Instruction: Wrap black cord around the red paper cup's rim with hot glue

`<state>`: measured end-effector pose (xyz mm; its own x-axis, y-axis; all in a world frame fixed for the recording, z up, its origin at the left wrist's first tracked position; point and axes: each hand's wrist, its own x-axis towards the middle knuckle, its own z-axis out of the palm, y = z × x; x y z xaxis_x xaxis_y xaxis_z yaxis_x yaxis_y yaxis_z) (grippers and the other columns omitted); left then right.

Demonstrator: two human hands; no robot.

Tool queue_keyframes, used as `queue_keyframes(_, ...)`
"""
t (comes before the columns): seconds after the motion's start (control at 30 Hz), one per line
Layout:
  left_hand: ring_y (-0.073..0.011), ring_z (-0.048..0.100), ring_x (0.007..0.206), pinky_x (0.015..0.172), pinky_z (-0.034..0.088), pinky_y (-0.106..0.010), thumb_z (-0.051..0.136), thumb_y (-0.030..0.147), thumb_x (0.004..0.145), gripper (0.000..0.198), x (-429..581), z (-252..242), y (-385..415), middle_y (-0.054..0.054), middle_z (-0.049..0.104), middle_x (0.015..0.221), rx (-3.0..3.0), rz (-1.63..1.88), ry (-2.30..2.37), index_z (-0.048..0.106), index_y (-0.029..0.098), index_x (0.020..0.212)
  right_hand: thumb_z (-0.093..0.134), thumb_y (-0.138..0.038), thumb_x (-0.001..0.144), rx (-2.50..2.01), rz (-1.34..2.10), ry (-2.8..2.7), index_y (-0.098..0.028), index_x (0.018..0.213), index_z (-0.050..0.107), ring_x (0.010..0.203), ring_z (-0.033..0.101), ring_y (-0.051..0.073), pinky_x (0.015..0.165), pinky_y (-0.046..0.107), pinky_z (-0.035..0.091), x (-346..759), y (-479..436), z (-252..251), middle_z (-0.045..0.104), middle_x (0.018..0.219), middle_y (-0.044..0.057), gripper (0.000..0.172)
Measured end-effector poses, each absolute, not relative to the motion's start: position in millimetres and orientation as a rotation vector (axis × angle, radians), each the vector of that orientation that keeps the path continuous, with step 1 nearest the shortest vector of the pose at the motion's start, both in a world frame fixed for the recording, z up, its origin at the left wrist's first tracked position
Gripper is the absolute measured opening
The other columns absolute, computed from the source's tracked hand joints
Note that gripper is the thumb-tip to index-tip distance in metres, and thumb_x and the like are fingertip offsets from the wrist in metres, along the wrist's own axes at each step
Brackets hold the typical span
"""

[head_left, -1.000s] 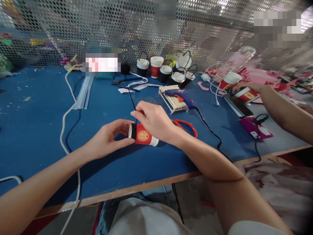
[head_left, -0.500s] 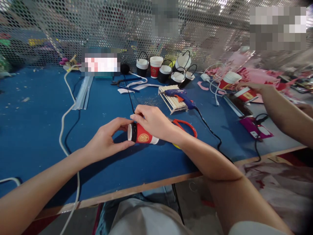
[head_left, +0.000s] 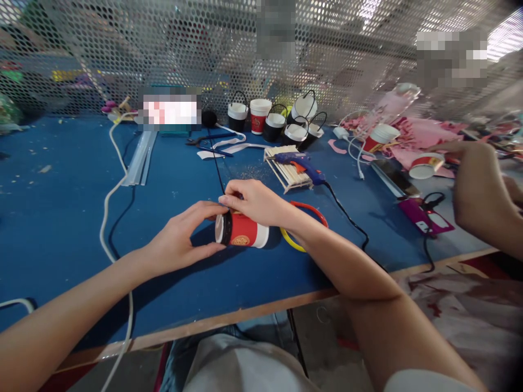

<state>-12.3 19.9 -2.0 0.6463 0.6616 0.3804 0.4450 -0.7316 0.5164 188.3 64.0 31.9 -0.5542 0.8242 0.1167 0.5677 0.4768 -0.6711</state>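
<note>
- One flat blue counter (head_left: 61,218) spreads wide leftward, tan-edged in front.
- One left hand (head_left: 174,234): grip clamped round the black-banded rim of one smooth, tapered red paper cup (head_left: 247,228), sideways between both hands, toward the counter's front.
- One right hand (head_left: 257,201): grip pinched on thin black cord (head_left: 218,170).
- Five loop-handled cups (head_left: 274,130) cluster behind.

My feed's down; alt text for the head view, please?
A left hand holds a red-and-white paper cup on its side above a blue table, while the right hand pinches a black cord beside the black band near its rim. Beyond are a blue glue gun and more cups; a co-worker's arm shows at right.
</note>
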Motion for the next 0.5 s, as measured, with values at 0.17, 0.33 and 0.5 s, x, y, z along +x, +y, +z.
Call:
queue_keyframes(0.17,-0.0246,0.052,0.119,0.098,0.047,-0.037,0.057,0.03,0.085,0.052,-12.8,-3.1,18.5,-0.012,0.05,0.129,2.594,0.688,0.837,0.038,0.024,0.133,0.048,-0.033,0.087,-1.107,0.896,-2.34,-0.015,0.07,0.052,0.063,0.047,0.009,0.061,0.023,0.032,188.3,68.0,30.8,0.055,0.068,-0.002,0.025)
queue_keyframes(0.33,-0.0232,0.054,0.115,0.097,0.048,-0.036,0.058,0.031,0.084,0.05,-11.8,-0.3,17.8,-0.011,0.051,0.125,2.592,0.626,0.883,0.039,0.022,0.13,0.05,-0.033,0.086,-1.071,0.885,-2.349,-0.015,0.068,0.054,0.063,0.048,0.009,0.062,0.024,0.034,187.8,69.4,28.0,0.057,0.067,-0.001,0.026)
queue_keyframes(0.5,-0.0235,0.058,0.104,0.09,0.052,-0.037,0.061,0.034,0.081,0.044,-15.4,4.9,23.0,-0.01,0.055,0.118,2.504,0.678,0.957,0.047,0.02,0.12,0.041,-0.035,0.092,-1.092,1.024,-2.162,-0.013,0.075,0.058,0.068,0.057,0.01,0.067,0.025,0.041,191.8,73.3,31.6,0.064,0.076,0.004,0.032)
